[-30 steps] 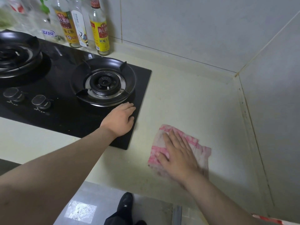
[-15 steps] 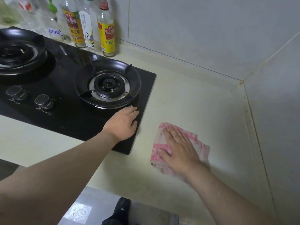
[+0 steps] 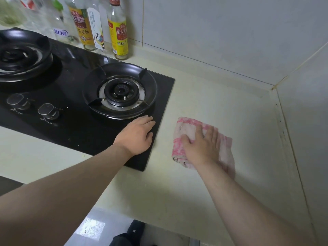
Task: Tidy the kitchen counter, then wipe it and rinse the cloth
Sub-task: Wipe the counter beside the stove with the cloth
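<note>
A pink and white cloth (image 3: pixel 224 148) lies folded on the pale counter (image 3: pixel 221 107), right of the stove. My right hand (image 3: pixel 200 148) presses flat on the cloth with its fingers spread, covering its middle. My left hand (image 3: pixel 136 134) rests palm down on the front right corner of the black glass stove (image 3: pixel 74 132), just in front of the right burner (image 3: pixel 120 91). It holds nothing.
Several sauce bottles (image 3: pixel 119 29) stand against the tiled wall behind the stove. Two knobs (image 3: pixel 47 110) sit at the stove's front. A second burner (image 3: pixel 19 55) is at far left. Walls meet in a corner (image 3: pixel 273 87) at right. My shoe (image 3: pixel 134 231) shows below the counter edge.
My right hand has slid the cloth slightly to the right and turned it on the counter. My left hand stays on the stove corner. The camera has shifted a little.
</note>
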Demonstrator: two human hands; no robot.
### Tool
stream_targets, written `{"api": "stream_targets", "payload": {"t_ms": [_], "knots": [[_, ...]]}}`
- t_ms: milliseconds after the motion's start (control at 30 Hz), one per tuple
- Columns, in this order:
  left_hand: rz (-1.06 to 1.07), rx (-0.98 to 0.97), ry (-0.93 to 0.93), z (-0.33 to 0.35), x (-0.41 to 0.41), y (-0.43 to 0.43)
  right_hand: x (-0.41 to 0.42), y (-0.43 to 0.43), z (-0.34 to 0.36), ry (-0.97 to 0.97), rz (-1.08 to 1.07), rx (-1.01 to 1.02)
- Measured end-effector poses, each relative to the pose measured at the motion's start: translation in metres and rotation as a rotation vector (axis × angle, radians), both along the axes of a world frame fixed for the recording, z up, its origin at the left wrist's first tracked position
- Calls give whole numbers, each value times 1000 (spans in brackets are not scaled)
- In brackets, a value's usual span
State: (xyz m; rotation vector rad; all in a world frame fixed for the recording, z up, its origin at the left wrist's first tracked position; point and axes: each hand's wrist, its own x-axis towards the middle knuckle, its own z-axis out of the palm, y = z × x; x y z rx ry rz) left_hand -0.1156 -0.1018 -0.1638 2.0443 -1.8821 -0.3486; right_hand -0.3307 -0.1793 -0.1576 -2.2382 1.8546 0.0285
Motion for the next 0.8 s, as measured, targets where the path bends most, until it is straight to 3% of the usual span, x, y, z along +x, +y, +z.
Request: {"api": "stream_targets", "payload": {"t_ms": [433, 800], "knots": [[-11, 23, 0, 6, 1, 0, 4, 11, -8, 102, -14, 7], [-40, 13, -6, 5, 1, 1, -16, 101, -6, 75, -2, 11]]}}
